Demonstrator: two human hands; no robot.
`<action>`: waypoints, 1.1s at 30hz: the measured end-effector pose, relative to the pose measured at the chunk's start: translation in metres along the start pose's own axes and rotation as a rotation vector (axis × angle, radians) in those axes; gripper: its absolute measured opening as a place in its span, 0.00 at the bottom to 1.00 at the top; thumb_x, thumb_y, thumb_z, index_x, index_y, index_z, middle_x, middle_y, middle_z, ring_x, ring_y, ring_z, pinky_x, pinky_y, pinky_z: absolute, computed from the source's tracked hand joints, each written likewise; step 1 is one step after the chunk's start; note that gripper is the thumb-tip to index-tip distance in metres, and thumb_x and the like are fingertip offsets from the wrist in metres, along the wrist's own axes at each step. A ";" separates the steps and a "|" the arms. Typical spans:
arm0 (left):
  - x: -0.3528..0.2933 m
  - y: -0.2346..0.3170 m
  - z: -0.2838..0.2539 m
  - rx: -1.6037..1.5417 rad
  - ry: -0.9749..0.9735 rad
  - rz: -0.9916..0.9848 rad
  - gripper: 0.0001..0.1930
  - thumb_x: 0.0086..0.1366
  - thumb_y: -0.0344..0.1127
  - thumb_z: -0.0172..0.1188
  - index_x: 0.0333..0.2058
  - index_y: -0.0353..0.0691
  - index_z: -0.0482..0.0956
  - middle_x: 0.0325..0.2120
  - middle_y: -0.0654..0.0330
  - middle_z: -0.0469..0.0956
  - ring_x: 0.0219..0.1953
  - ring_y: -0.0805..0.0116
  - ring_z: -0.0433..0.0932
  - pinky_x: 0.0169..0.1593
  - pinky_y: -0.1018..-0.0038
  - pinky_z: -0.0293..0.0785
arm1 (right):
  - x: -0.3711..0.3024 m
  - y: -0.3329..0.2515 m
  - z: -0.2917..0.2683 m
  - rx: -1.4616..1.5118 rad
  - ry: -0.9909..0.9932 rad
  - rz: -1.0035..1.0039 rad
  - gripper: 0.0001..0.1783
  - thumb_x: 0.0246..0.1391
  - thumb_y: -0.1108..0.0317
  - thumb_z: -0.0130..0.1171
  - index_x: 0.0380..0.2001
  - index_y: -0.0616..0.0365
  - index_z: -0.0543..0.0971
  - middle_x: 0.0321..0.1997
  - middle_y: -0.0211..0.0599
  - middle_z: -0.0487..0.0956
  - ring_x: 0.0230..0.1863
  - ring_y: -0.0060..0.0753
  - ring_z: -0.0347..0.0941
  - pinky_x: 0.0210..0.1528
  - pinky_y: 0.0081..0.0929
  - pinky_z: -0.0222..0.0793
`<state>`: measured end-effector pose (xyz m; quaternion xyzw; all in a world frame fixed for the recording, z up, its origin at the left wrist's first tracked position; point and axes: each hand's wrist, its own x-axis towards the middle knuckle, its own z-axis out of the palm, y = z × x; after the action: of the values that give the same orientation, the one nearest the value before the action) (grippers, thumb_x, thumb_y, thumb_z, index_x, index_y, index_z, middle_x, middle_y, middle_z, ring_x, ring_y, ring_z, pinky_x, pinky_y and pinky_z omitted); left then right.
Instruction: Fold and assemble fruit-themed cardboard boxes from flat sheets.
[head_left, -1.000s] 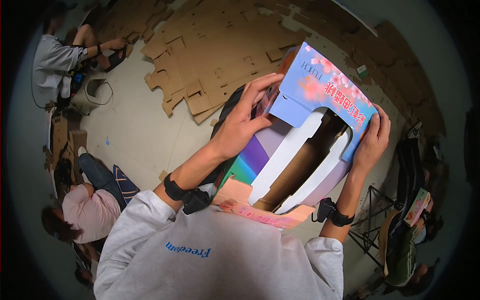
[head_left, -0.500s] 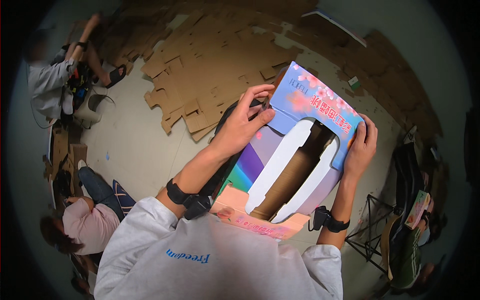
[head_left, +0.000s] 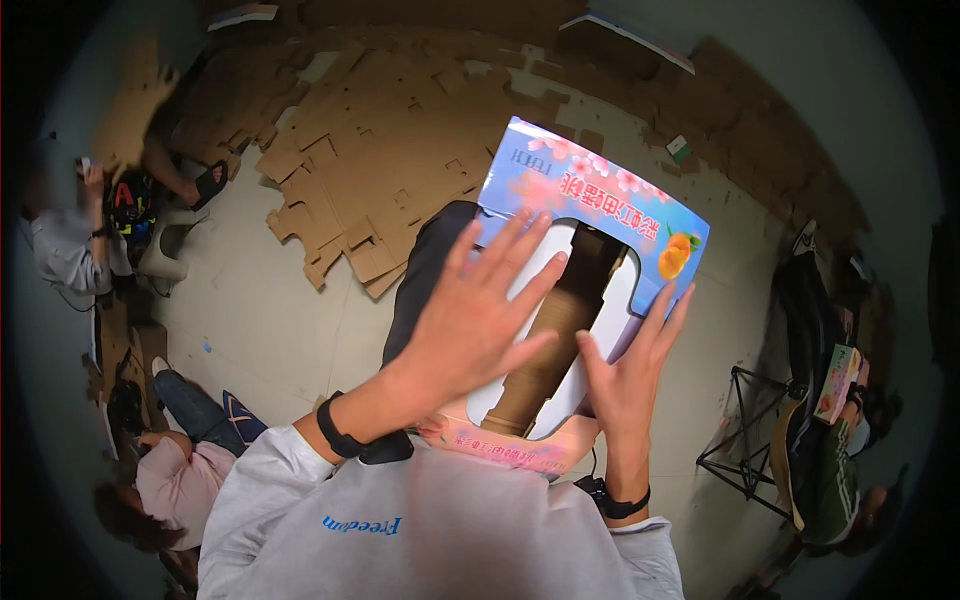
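The printed fruit carton [head_left: 572,310] lies just right of the view's centre, in front of the person's chest, and seems to rest on the lap, where a dark trouser leg [head_left: 425,265] shows at its 10 o'clock side; the contact is hidden. Clock directions below run from the carton's middle, with 12 at the top of the view. Its blue end panel [head_left: 597,200], with blossoms and orange fruit, stands between 12 and 1; its pink end panel [head_left: 500,447] is at 7. Between them, a left white flap [head_left: 487,402] and a right white flap [head_left: 613,305] flank a long gap onto bare brown board.

The left hand [head_left: 485,310], at 9, is spread flat over the left flap, fingertips at the blue panel's edge. The right hand [head_left: 635,370], between 4 and 5, has straight fingers over the blue panel's lower corner and its thumb toward the gap. Neither grasps anything; how firmly they press cannot be told.

The step in hand looks like settling the folded flaps and end panel. The next move probably calls for even, flat pressure, keeping the flaps' edges level.

Farther out, flattened cardboard [head_left: 380,170] covers the floor [head_left: 320,340] at 10, and a black folding-stool frame [head_left: 735,440] stands at 4.
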<state>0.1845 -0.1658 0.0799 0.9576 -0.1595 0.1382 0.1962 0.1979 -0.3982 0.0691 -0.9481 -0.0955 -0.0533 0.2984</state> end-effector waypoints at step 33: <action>-0.010 -0.072 0.054 -0.270 0.203 -0.201 0.19 0.56 0.18 0.59 0.46 0.38 0.85 0.48 0.53 0.83 0.60 0.49 0.78 0.69 0.49 0.70 | -0.094 0.221 -0.013 1.454 0.362 0.710 0.34 0.70 0.47 0.50 0.71 0.55 0.69 0.68 0.44 0.76 0.65 0.47 0.76 0.68 0.45 0.73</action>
<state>0.2117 -0.1236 0.0047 0.9148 -0.0598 0.1911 0.3508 0.1524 -0.5974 -0.0584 -0.4690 0.2485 -0.0327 0.8469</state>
